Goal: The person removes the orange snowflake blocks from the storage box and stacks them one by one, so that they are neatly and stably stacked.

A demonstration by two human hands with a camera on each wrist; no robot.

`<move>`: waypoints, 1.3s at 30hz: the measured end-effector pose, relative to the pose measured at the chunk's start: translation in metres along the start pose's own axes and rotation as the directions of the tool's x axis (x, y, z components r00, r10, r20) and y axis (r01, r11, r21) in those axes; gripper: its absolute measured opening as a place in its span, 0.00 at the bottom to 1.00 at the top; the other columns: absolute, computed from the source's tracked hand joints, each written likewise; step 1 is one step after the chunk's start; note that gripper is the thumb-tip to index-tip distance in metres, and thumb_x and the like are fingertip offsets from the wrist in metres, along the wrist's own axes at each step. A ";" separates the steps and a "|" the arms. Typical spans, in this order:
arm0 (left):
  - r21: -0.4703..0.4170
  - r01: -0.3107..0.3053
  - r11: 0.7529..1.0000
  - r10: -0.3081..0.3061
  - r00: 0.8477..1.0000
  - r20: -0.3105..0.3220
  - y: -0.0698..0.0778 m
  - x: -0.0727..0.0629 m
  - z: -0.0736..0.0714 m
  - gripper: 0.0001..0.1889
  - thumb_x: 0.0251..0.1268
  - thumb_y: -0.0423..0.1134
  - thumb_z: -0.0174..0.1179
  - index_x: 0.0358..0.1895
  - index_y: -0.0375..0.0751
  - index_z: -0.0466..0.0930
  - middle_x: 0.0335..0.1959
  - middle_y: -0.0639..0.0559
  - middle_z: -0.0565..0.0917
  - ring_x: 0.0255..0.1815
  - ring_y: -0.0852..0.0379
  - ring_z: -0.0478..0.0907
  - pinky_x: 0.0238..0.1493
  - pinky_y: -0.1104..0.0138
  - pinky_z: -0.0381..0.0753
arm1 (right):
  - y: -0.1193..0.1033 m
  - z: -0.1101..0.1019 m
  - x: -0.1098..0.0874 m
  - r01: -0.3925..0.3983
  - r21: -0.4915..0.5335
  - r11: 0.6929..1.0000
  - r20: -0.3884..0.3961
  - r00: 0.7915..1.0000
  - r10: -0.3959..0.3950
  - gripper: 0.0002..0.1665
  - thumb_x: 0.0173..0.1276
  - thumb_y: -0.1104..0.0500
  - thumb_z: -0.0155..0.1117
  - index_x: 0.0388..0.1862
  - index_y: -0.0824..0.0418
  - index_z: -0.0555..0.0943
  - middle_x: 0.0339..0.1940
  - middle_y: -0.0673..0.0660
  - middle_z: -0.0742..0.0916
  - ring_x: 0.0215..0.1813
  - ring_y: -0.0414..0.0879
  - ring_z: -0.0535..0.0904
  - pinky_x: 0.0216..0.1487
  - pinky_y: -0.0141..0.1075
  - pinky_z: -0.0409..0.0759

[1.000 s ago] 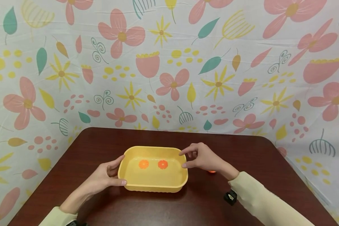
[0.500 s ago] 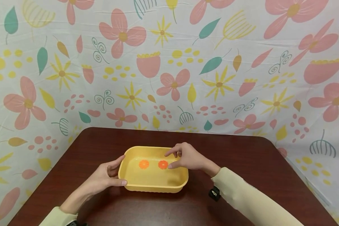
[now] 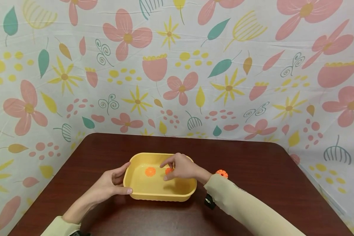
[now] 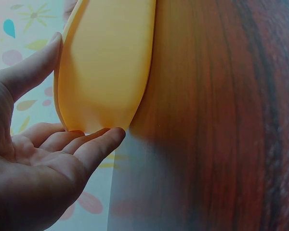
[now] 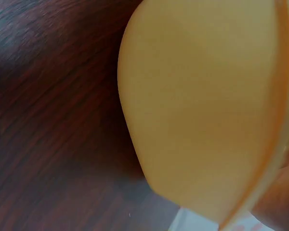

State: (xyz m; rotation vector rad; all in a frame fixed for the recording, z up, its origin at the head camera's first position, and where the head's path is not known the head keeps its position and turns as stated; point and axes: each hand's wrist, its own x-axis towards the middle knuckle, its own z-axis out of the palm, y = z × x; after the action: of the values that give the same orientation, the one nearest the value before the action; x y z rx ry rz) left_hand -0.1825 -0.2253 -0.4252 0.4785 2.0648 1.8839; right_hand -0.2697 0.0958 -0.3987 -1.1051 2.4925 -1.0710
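A yellow rectangular plastic tub point(image 3: 150, 191) sits on the dark wooden table. My left hand point(image 3: 110, 183) grips its left end, thumb at the near corner and fingers toward the far one; the left wrist view shows the fingers against the tub's end wall point(image 4: 103, 62). My right hand point(image 3: 184, 167) reaches over the right side into the tub, thumb and index finger apart. Just beyond those fingertips is a red-orange flower-shaped piece point(image 3: 168, 170), partly hidden by the hand. To its left on the tub floor lies a lighter orange flower-shaped piece point(image 3: 150, 171).
Another red-orange scalloped piece point(image 3: 222, 173) is on the table right of the tub, partly behind the right forearm. A floral cloth point(image 3: 177, 65) hangs behind the table point(image 3: 253, 164). The tub's raised wall point(image 5: 202, 96) fills much of the right wrist view.
My right hand has moved left from the tub's right rim to over its inside, now covering part of the right flower-shaped piece. The left hand and tub have stayed put.
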 end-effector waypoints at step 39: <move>0.009 -0.001 1.000 0.001 1.000 -0.005 0.001 0.000 0.000 0.53 0.63 0.28 0.74 0.84 0.27 0.46 0.83 0.30 0.50 0.77 0.30 0.61 0.60 0.63 0.82 | -0.002 0.037 0.036 -0.140 -0.193 0.971 0.157 0.973 0.172 0.40 0.62 0.54 0.83 0.73 0.60 0.79 0.18 0.45 0.66 0.24 0.38 0.61 0.28 0.30 0.62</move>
State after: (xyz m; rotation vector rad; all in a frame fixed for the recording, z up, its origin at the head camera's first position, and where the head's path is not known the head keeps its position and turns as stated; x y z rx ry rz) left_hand -0.1828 -0.2254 -0.4244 0.4779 2.0770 1.8789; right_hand -0.2769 0.0490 -0.4207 -0.9797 2.5253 -0.6869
